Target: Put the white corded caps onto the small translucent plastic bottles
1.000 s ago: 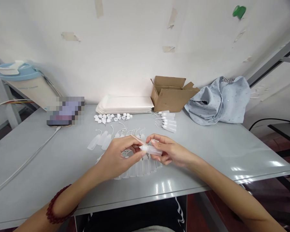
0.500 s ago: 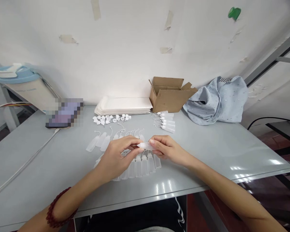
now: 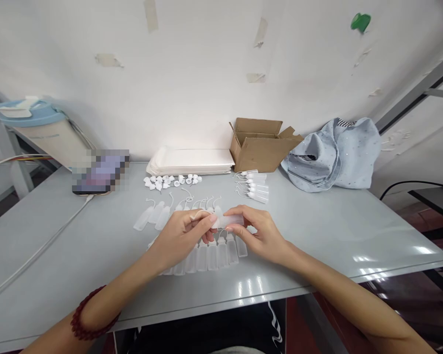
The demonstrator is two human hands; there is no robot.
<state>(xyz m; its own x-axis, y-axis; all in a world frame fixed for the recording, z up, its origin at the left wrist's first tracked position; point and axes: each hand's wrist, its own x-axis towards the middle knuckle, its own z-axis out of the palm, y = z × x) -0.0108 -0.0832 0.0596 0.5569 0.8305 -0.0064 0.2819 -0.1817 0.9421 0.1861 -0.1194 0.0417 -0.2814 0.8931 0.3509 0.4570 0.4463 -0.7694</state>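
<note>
Between my hands lies a small translucent squeeze bottle (image 3: pixel 233 221), held nearly level above the table. My left hand (image 3: pixel 182 241) pinches its neck end with thumb and fingers, which mostly hide the tip. A thin pale strap curls above those fingers. My right hand (image 3: pixel 264 231) grips the bottle's body between thumb and index finger. Below my hands, a front row of similar bottles (image 3: pixel 213 256) lies side by side, partly covered by my left hand. Behind my left hand is another row of bottles (image 3: pixel 144 219) with thin looped straps.
Small white caps (image 3: pixel 158 181) lie scattered before a stack of white padded sheets or envelopes (image 3: pixel 195 161). More bottles with thin tips (image 3: pixel 256 189) lie near an open cardboard box (image 3: pixel 264 152). A blue cloth (image 3: pixel 317 157) sits right; a cabled phone (image 3: pixel 103 172) and a lidded container (image 3: pixel 46 132) stand left.
My left fingers have closed over the bottle's white pointed tip, which showed earlier. My right hand has shifted back along the body, baring more of it. The view has moved slightly.
</note>
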